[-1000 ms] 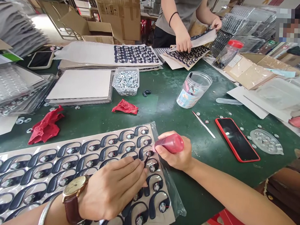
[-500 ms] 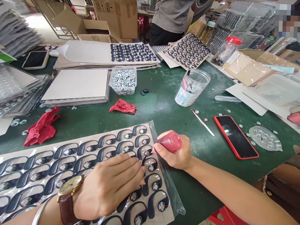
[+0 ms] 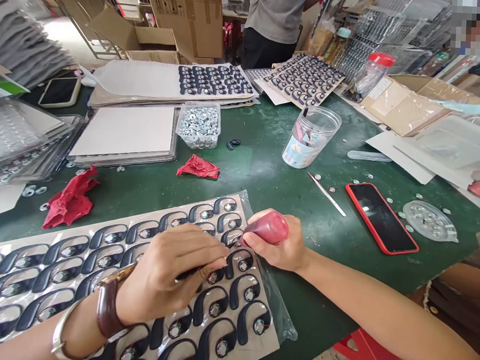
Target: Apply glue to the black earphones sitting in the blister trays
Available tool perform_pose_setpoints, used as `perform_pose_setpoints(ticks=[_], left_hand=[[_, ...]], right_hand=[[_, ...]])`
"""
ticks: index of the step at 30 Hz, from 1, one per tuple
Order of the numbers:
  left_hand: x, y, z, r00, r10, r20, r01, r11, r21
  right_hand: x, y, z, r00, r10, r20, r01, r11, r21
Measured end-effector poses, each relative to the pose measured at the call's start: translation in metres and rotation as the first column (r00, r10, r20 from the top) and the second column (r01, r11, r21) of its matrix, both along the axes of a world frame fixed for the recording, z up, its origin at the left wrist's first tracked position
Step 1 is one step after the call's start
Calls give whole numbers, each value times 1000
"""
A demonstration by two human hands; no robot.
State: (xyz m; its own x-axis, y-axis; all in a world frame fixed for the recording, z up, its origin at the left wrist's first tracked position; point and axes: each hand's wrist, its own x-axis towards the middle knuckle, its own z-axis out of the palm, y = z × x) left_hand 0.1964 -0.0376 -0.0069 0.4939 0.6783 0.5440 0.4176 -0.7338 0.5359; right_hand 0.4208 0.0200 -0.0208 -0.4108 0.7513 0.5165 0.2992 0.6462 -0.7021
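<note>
My right hand (image 3: 279,243) is wrapped round a red, translucent squeeze bottle (image 3: 270,227), its narrow end pointing down-left at an ear-hook piece near the right edge of the board. My left hand (image 3: 176,273) is arched over the board with its fingers pressed together; a dark sliver shows beneath them, but what they hold is hidden. Under both hands lies a beige board (image 3: 264,308) on clear plastic, bearing rows of black ear-hook earphone shells (image 3: 214,306), each with a small round silver part. The left hand covers several of these shells.
On the green table (image 3: 261,144) are a tub of silver discs (image 3: 199,126), a clear plastic jar (image 3: 311,138), red cloths (image 3: 198,166), a white stick (image 3: 327,194) and a red-cased phone (image 3: 381,218). Stacked trays (image 3: 125,132) stand left. A person (image 3: 273,22) stands behind.
My left hand has lifted and rolled from lying flat to an arched shape, uncovering shells below it. The right hand keeps the bottle near the same shell, shifting slightly left. The view has shifted slightly.
</note>
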Motion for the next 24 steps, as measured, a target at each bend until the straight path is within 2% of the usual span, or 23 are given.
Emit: perform_pose_setpoints(ticks=[5,9,10,12,15,17,19,21,24], left_hand=[[-2,4,0,993,98,73,-81,975,-207],[-1,3,-1,983,164,77,-140,958,-251],[0,3,-2,981,177,74,-153,956,-251],[1,1,-3,980,186,68,-165,957,-237],[2,-3,-4,983,172,72,-158,974,-163],[2,-10,-3,988,130,80,-125,990,-64],[3,-20,-2,998,49,25,-51,995,81],[5,-31,-3,994,-5,-105,29,973,229],[10,-44,-7,965,13,-263,88,926,367]], right_hand=[[0,0,-3,999,52,-11,-52,998,38],[0,-2,-4,996,83,-17,-81,991,106],[1,-3,-3,996,89,-11,-87,992,88],[2,-4,2,996,89,-2,-89,995,-33],[6,-7,12,997,74,-17,-76,950,-303],[11,-11,15,996,48,-69,-72,911,-407],[15,-16,14,991,6,-132,-63,902,-427],[18,-22,9,982,-33,-185,-45,915,-400],[19,-28,2,976,-20,-215,-60,930,-363]])
